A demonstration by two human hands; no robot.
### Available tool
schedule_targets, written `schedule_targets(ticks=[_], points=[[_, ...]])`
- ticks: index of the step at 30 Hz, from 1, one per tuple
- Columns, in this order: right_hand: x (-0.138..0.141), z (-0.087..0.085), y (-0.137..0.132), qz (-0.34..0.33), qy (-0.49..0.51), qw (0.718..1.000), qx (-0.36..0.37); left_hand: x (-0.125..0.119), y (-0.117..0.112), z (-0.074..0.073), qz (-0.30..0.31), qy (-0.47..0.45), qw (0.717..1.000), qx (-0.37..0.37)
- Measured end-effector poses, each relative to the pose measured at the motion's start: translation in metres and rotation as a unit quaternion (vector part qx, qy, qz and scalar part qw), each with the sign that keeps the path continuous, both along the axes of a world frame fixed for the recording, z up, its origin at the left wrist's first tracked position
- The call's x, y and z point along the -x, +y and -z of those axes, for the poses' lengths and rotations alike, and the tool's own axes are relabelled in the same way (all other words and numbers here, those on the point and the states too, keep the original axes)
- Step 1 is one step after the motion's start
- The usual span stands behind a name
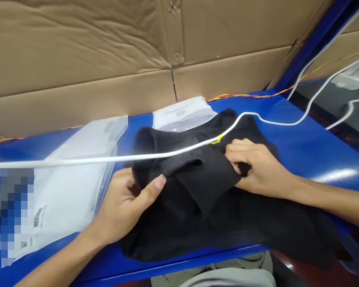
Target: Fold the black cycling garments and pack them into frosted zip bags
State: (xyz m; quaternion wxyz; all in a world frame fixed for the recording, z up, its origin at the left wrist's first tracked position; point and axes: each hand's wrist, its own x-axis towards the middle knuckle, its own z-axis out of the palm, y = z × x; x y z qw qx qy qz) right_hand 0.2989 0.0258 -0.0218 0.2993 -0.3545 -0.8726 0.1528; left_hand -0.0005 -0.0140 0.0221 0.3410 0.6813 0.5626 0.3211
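A black garment (179,223) lies bunched on the blue table, its right part hanging over the front edge. My left hand (128,203) grips the garment's left side, thumb on top and the other fingers tucked behind the cloth. On the right, my right hand (254,165) pinches a raised fold of the same garment with curled fingers. A white cable (122,158) crosses in front of the garment, with a bit of yellow tape (217,139) on it. Cloth hides several of my left fingers.
Left of the garment lies a white plastic bag (68,179) with a barcode label. A smaller printed white bag (182,113) sits behind the garment. Brown cardboard (77,52) lines the back. Yellow and red wires (242,95) run along the rear of the blue table (332,159).
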Motion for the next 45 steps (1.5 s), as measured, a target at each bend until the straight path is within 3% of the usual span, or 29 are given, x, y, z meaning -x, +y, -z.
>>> schedule_targets(ticks=[4, 8, 11, 15, 20, 21, 23, 25, 27, 29, 32, 34, 39, 45], points=[[0.0, -0.001, -0.005, 0.036, 0.039, 0.998, -0.039, 0.001, 0.002, -0.001, -0.014, 0.01, 1.0, -0.023], [0.001, 0.001, -0.008, 0.07, 0.053, 0.991, -0.103, 0.0, 0.012, -0.001, 0.012, 0.062, 0.997, -0.05], [-0.001, 0.005, -0.007, 0.03, 0.016, 0.99, -0.138, 0.005, 0.017, 0.007, 0.027, 0.041, 0.998, -0.024], [-0.004, 0.011, -0.004, -0.075, -0.054, 0.989, -0.118, 0.023, 0.014, 0.023, 0.005, 0.018, 0.999, -0.03], [-0.007, 0.01, -0.002, -0.106, -0.09, 0.986, -0.095, 0.022, 0.009, 0.027, 0.014, 0.007, 0.998, -0.057], [-0.007, 0.009, -0.002, -0.111, -0.092, 0.985, -0.089, 0.018, 0.008, 0.025, -0.009, -0.005, 0.993, -0.121], [-0.008, 0.006, -0.001, -0.125, -0.089, 0.985, -0.077, 0.01, 0.007, 0.022, 0.02, 0.084, 0.967, -0.239], [-0.008, 0.004, -0.002, -0.141, -0.077, 0.985, -0.067, 0.005, 0.006, 0.019, 0.103, 0.182, 0.923, -0.323], [-0.01, 0.001, -0.003, -0.157, -0.047, 0.985, -0.062, 0.005, 0.007, 0.017, 0.184, 0.239, 0.885, -0.354], [-0.011, 0.0, -0.003, -0.126, -0.006, 0.99, -0.059, 0.009, 0.008, 0.017, 0.229, 0.252, 0.874, -0.347], [-0.014, 0.001, -0.002, 0.047, 0.029, 0.997, -0.05, 0.014, 0.01, 0.017, 0.252, 0.244, 0.881, -0.319], [-0.014, 0.001, 0.0, 0.136, 0.0, 0.99, -0.028, 0.014, 0.01, 0.018, 0.251, 0.244, 0.883, -0.311], [-0.007, -0.004, -0.001, 0.098, -0.074, 0.991, 0.049, 0.011, 0.009, 0.018, 0.255, 0.249, 0.878, -0.319], [-0.006, -0.005, 0.0, 0.132, 0.05, 0.976, 0.168, 0.011, 0.009, 0.017, 0.3, 0.24, 0.868, -0.315]])
